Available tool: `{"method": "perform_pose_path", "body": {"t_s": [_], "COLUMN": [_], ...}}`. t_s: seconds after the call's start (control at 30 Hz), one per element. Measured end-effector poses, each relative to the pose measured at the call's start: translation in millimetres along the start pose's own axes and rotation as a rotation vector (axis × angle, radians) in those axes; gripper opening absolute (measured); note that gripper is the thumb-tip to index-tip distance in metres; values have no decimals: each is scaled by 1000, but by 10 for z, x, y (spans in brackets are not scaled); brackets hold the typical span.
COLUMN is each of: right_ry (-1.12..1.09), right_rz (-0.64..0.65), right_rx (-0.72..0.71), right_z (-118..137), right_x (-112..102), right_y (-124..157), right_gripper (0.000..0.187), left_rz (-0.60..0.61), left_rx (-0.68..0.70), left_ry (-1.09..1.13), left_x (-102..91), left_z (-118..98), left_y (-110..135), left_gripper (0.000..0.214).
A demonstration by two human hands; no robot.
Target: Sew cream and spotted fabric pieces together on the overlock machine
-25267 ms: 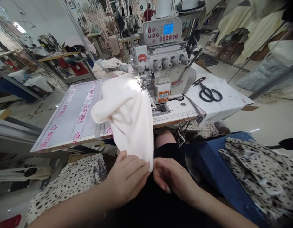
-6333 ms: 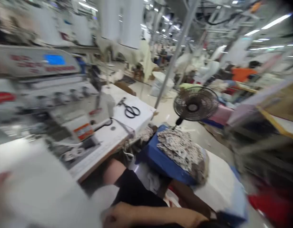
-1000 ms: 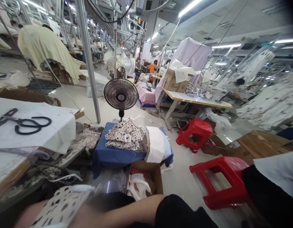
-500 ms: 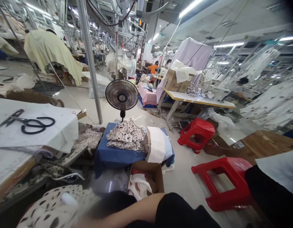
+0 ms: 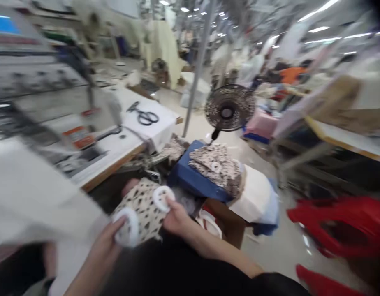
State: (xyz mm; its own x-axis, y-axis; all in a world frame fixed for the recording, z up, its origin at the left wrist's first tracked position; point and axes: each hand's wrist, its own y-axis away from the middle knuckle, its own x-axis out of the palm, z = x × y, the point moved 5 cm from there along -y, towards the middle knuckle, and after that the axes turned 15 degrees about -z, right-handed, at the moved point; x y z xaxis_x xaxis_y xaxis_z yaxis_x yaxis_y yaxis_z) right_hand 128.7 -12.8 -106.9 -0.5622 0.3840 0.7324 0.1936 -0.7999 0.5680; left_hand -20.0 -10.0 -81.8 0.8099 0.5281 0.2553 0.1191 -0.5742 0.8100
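Note:
My left hand [image 5: 108, 236] is closed on the edge of a white ring-shaped piece [image 5: 135, 227], low at the left of centre. Fingers and thumb of my right hand [image 5: 177, 218] pinch a second white ring-shaped piece [image 5: 157, 198], a little higher and to the right. Dark-spotted cream cloth [image 5: 142, 202] hangs between and behind the two rings, over my lap. Blur hides whether the rings are joined to this cloth. Past my right hand, more spotted cloth [image 5: 205, 160] lies piled on a blue-covered stand [image 5: 185, 172], with a small white ring on top.
At left stands a sewing machine [image 5: 63, 98] on a table whose white cover [image 5: 163, 127] carries black-handled scissors [image 5: 147, 118]. A fan [image 5: 228, 109] stands behind the blue stand. Below it is a cardboard box [image 5: 231, 222] with cloth inside. Red stools [image 5: 341, 222] are at right.
The view has swung left, bringing the sewing machine into sight. Both hands now show, each with a white ring; earlier one blurred forearm reached over the spotted cloth at lower left.

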Motion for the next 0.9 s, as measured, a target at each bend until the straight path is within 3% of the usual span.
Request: {"method": "perform_pose_path", "body": {"t_s": [0.07,0.17,0.3,0.53,0.9], "right_ry": [-39,-64,-61,-99,-38], "right_rz": [-30,-76,-132,-117,-121], "right_rx": [-7,-46,-108,-57,-57], "right_z": [4,30,29,51,84], "right_x": [-20,0,58,66,21], "right_y": [-69,-110,-81,-99,-113], "right_gripper": [27,19,20,26,46], "left_rz": [-90,-109,-71,50,70], "left_rx": [89,193,193,192,134], "left_ry": [90,255,374,451,572], "left_x": [-219,-318,-356,-422,-422], "left_z": [-67,-152,-172,-155,-132], "left_y": [-60,-155,-194,-212,-203], "left_gripper": [22,20,19,27,20]}}
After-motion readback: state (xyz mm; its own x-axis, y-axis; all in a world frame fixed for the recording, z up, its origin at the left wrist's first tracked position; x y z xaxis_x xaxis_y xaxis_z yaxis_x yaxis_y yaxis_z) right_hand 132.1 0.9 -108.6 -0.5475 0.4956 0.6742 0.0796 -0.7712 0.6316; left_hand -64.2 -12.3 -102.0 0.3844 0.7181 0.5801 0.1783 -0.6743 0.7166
